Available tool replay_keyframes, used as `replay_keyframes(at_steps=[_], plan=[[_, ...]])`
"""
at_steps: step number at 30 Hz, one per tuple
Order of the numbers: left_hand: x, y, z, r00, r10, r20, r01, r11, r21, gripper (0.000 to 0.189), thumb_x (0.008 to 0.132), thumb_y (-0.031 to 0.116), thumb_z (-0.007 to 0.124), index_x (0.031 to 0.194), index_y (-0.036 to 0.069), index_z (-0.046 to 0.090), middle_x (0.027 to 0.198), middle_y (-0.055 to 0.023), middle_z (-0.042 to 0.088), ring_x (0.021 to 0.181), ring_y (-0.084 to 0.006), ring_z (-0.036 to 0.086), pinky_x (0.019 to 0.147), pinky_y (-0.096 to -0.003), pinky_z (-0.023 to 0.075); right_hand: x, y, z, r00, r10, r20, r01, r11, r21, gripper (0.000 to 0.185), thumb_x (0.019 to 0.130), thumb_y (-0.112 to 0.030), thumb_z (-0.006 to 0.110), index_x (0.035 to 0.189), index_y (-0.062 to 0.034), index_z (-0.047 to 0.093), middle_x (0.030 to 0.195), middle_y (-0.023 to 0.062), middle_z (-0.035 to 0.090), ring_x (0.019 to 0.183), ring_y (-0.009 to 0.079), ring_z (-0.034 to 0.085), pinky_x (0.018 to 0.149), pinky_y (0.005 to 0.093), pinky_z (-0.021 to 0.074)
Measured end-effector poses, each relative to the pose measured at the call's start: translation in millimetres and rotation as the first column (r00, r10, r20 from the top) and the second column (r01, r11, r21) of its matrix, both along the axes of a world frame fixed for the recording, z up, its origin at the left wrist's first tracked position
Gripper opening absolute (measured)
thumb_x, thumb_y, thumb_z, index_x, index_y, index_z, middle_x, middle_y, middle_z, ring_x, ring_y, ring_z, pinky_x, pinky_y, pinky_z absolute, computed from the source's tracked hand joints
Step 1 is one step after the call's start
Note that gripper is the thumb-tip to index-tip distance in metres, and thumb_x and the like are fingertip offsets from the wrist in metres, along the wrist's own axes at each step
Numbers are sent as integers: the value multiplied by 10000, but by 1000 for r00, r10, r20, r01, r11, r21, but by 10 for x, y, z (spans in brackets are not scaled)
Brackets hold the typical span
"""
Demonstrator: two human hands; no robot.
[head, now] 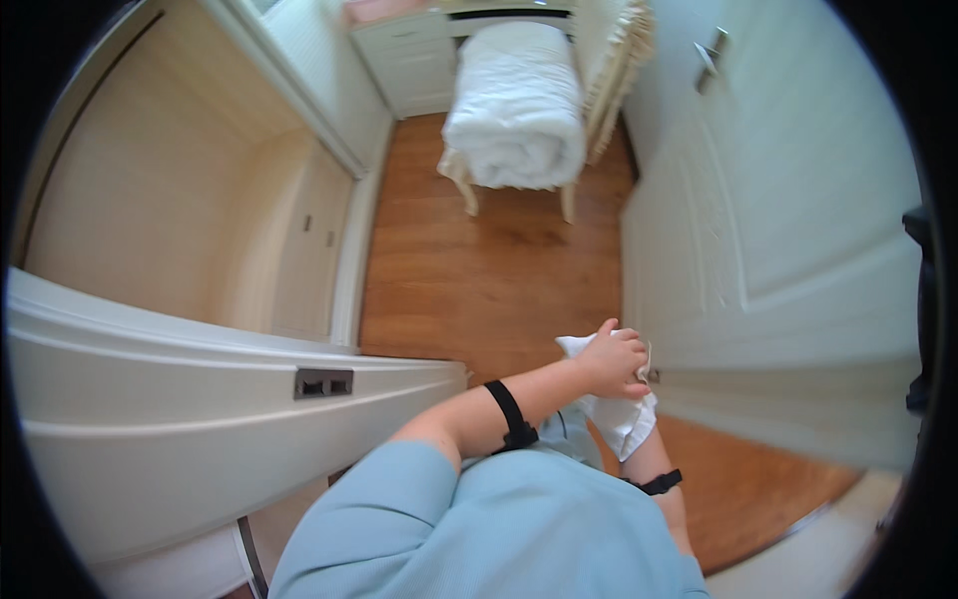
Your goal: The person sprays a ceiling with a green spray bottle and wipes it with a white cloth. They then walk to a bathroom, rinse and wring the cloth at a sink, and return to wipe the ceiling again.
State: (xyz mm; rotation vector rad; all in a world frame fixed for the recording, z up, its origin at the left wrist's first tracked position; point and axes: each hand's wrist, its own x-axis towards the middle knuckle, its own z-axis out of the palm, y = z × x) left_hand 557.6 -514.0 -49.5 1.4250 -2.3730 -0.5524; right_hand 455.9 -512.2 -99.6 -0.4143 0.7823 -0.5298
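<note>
My left hand (614, 361) lies over a bunched white cloth (617, 427) in front of my body, its fingers curled over the upper part. Some edges of the cloth stick out past the hand, and a corner hangs down below it. My right forearm (653, 453) comes up from beneath that hanging part. The cloth covers my right hand, so its fingers are hidden.
A rolled white quilt (516, 105) rests on a cream-legged chair (468, 195) ahead. An open wardrobe (187, 172) stands left, behind a white panel with a switch-like fitting (323, 383). At right is a white door (756, 187) with a handle (707, 60). The floor (486, 277) is wooden.
</note>
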Motion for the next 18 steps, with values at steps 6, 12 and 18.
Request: replay_keyframes(at_steps=[6, 12, 18], plan=[[1038, -580, -225, 913, 397, -91, -361, 892, 272, 723, 748, 434, 631, 1295, 31, 383, 1203, -161, 511, 1226, -270, 414, 1025, -525, 246, 1417, -1054, 5, 920, 384, 78, -383, 923, -32, 450, 861, -328, 498, 1271, -152, 439, 1243, 96, 442, 1132, 267, 435, 931, 453, 386], [2564, -1031, -392, 499, 812, -302, -808, 562, 177, 684, 800, 368, 617, 1326, 14, 359, 1258, -200, 481, 1187, -323, 446, 998, -440, 333, 2653, -1763, 97, 817, 574, 50, -573, 819, -34, 472, 846, -310, 514, 1283, -156, 429, 1269, 107, 418, 1155, 283, 412, 943, 463, 373], [4090, -1186, -564, 166, 898, -407, -860, 334, 386, 570, 787, 267, 615, 1265, 11, 439, 1193, -208, 534, 1085, -343, 528, 910, -399, 435, 3645, -2416, -2, 757, 653, -11, -653, 757, -18, 496, 830, -292, 531, 1295, -160, 419, 1294, 117, 394, 1179, 299, 389, 954, 472, 359]])
